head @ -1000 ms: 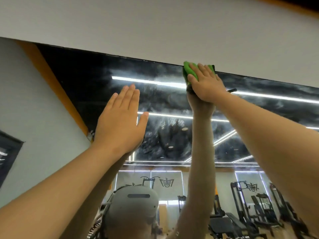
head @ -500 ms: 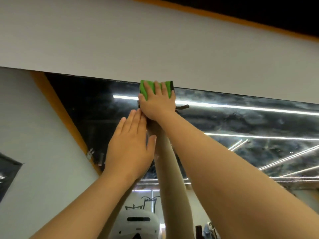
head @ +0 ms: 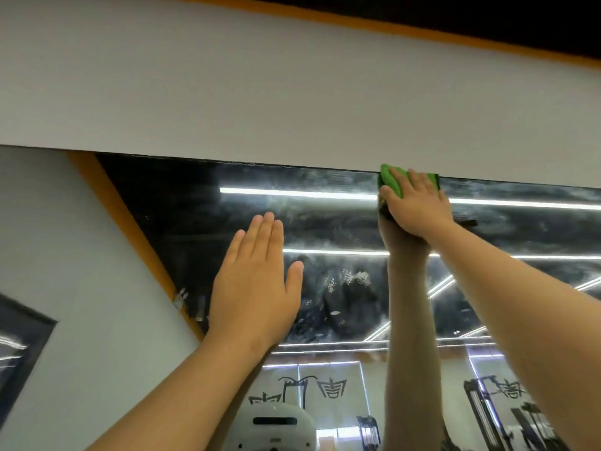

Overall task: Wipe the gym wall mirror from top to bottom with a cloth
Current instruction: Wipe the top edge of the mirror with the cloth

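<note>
Right hand (head: 416, 206) is flat with straight fingers, pressing a green cloth (head: 392, 182) against the mirror (head: 325, 229) right up at its top edge, just under the white wall (head: 292, 92). Left hand (head: 253, 284) is open too, fingers together and thumb out, palm toward the streaky glass lower down, nearer the mirror's left edge.

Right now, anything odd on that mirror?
Smears: the mirror is hazy with swirled streaks and white specks, below and left of the green cloth that the right hand presses at the top edge. No cracks show.
</note>
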The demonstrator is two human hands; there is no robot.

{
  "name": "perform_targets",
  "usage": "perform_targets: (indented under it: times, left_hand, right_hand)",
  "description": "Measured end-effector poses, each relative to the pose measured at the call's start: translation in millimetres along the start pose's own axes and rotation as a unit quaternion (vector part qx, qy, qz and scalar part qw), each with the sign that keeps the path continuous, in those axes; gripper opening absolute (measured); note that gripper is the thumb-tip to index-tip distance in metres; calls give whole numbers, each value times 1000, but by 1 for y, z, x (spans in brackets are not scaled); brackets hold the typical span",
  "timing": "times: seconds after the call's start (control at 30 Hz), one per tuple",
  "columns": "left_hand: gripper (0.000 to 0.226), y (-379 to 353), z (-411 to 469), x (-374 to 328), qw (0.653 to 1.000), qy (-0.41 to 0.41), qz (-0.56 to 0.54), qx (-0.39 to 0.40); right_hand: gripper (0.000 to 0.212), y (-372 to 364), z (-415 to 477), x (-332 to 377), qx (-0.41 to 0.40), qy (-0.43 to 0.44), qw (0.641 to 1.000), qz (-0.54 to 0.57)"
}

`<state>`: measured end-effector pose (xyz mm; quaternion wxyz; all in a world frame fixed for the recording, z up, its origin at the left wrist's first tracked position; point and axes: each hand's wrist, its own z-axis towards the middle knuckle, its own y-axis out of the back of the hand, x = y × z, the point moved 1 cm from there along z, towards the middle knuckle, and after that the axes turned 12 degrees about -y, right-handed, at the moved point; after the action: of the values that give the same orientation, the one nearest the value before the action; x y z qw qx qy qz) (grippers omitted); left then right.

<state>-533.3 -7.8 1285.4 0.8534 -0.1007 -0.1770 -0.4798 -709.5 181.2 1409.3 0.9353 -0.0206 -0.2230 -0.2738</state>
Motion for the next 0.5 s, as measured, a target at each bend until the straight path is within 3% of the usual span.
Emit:
perform_targets:
  times: [0.13, 0.37, 0.5]
  left_hand:
    - [88, -1, -1, -1, 999, 5, -29, -13]
    - [88, -3, 2, -2, 1000, 8, 7, -15]
    - [88, 2, 2, -1, 1000, 16, -23, -14]
  right_hand:
    - [57, -1, -10, 39, 25, -17, 1000, 4]
    - [56, -28, -59, 154, 42, 156, 987, -17]
    - [54, -34, -66, 157, 56, 213, 975, 4]
